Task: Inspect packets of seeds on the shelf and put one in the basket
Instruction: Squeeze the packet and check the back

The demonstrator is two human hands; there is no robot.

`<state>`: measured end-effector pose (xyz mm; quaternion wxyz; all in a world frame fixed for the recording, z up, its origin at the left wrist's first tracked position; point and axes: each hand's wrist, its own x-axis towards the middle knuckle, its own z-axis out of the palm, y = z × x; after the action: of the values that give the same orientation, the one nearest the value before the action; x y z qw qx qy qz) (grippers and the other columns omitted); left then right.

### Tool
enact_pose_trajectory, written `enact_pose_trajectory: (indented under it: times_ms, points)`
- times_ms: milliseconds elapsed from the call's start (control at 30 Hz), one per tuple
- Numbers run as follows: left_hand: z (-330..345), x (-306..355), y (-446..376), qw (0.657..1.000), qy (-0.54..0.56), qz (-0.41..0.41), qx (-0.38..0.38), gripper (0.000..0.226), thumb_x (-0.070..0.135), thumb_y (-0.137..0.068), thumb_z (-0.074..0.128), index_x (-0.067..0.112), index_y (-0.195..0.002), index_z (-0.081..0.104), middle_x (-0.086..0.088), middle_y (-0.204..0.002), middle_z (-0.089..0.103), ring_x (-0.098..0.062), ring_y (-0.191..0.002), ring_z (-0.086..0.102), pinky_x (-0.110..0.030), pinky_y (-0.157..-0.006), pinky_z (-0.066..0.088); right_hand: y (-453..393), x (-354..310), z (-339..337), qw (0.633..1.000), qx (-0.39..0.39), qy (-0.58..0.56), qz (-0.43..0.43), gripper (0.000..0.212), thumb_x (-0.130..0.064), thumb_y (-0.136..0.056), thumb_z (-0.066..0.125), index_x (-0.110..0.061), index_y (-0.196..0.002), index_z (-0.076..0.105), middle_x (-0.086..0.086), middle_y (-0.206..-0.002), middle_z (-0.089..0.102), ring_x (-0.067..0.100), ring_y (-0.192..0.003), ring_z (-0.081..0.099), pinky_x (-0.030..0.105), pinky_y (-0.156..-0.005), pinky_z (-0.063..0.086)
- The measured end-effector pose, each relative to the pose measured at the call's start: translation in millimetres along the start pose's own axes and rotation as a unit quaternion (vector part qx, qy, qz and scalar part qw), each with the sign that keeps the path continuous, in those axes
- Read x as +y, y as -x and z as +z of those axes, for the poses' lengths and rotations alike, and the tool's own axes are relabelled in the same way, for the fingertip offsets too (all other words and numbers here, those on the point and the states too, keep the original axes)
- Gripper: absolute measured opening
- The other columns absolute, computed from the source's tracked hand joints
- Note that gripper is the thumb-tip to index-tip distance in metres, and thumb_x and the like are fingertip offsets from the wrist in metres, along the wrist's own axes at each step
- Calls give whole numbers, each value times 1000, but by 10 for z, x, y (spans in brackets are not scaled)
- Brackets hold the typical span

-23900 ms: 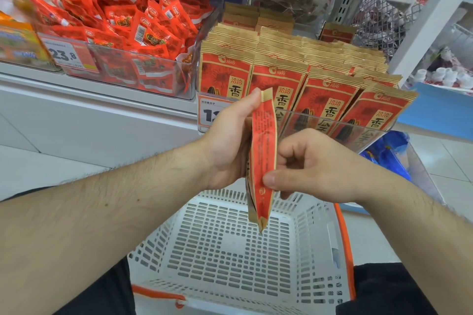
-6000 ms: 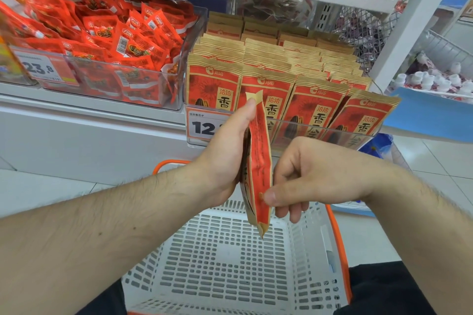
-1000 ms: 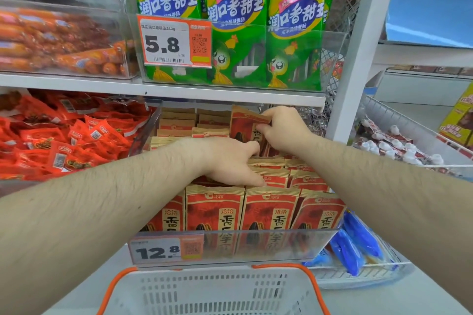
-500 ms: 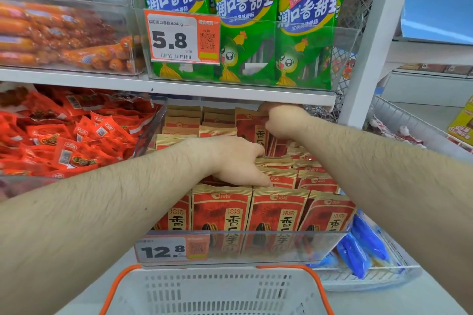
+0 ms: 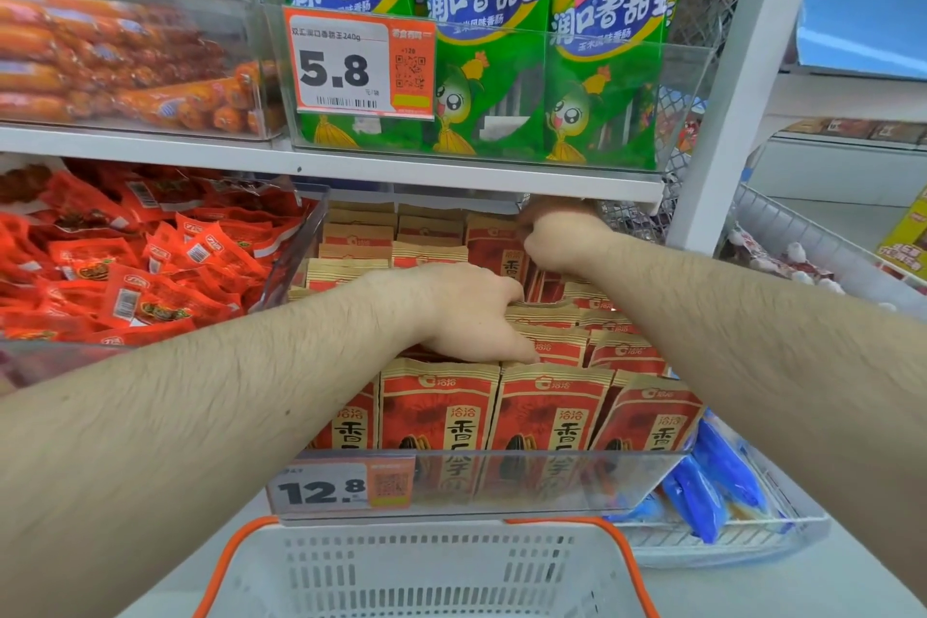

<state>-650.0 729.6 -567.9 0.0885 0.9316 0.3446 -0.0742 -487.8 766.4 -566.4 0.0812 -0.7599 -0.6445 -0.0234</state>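
The left hand [image 5: 471,316] lay spread, pressing the front seed packets [image 5: 547,417] down on the shelf; the right hand [image 5: 559,231], curled, apparently pinched a rear packet [image 5: 494,246]. Best lifted straight up, toward the basket [image 5: 426,572].

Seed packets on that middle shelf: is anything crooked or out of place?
Mostly tidy rows. One seed packet at the back stands higher than its neighbours and tilts, where the right hand is. The front-right packet also leans sideways. Nothing looks torn or spilled.
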Motion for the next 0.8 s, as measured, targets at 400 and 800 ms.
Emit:
enact_pose_trajectory:
  times_ms: [400,800]
  points:
    - [14,3,2,1000,5,-2,10,73,64,-90,51,22,-149,38,1,-144,51,-21,-126,50,-39,-105,44,35,-217,17,995,20,93,-34,10,-11,-89,51,-12,-94,59,2,-70,50,19,-59,50,25,-50,39]
    - [7,76,87,999,-35,-37,9,76,68,-90,46,26,-153,35,1,-162,15,-25,-146,16,-49,-118,26,93,22,24,971,-196,-140,9,46,-60,-95,41,-27,-110,70,-6,-115,66,18,-100,64,36,-92,46]
